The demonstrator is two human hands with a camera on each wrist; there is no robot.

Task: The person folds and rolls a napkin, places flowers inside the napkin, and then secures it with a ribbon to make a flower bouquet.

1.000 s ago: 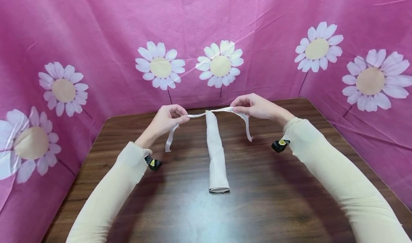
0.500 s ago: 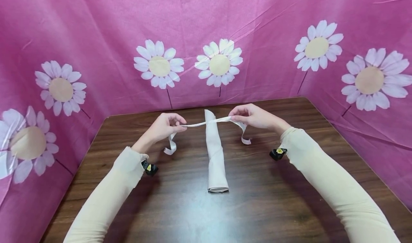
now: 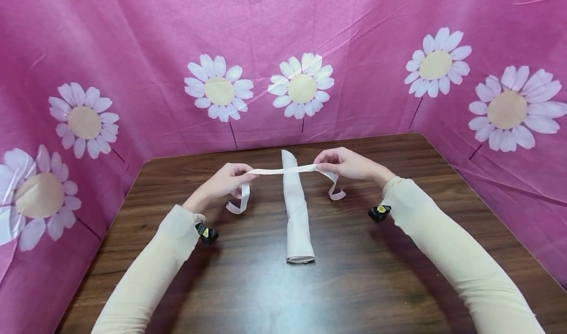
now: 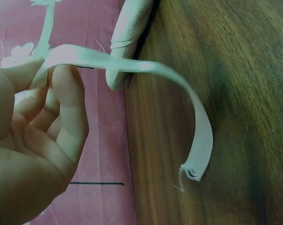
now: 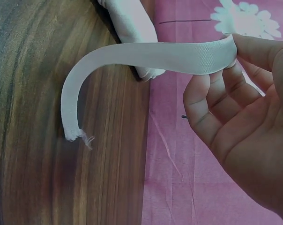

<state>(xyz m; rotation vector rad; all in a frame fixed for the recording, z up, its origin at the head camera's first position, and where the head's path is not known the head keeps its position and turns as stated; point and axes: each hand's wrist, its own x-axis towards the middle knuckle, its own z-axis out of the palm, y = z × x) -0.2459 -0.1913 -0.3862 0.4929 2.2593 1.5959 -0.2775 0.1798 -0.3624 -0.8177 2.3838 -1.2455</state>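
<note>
A rolled white cloth (image 3: 298, 221) lies lengthwise in the middle of the table, its folded end towards me. Across its far part runs a flat white ribbon (image 3: 268, 171), held taut; whether it touches the cloth I cannot tell. My left hand (image 3: 223, 180) pinches the ribbon between thumb and fingers on the left side. On the right, my right hand (image 3: 350, 166) pinches it the same way. Loose tails hang from both hands. The wrist views show frayed tips on the ribbon (image 4: 203, 145) and on the other tail of the ribbon (image 5: 72, 108).
The dark wooden table (image 3: 345, 285) reaches back to a pink curtain (image 3: 283, 24) printed with large white daisies, which closes in the back and both sides. A small black device (image 3: 206, 233) sits at the left cuff, another black device (image 3: 379, 212) at the right.
Both hands have come lower and nearer to me, bringing the ribbon from the cloth's far tip to a place a little down its length. The rolled cloth stays in place.
</note>
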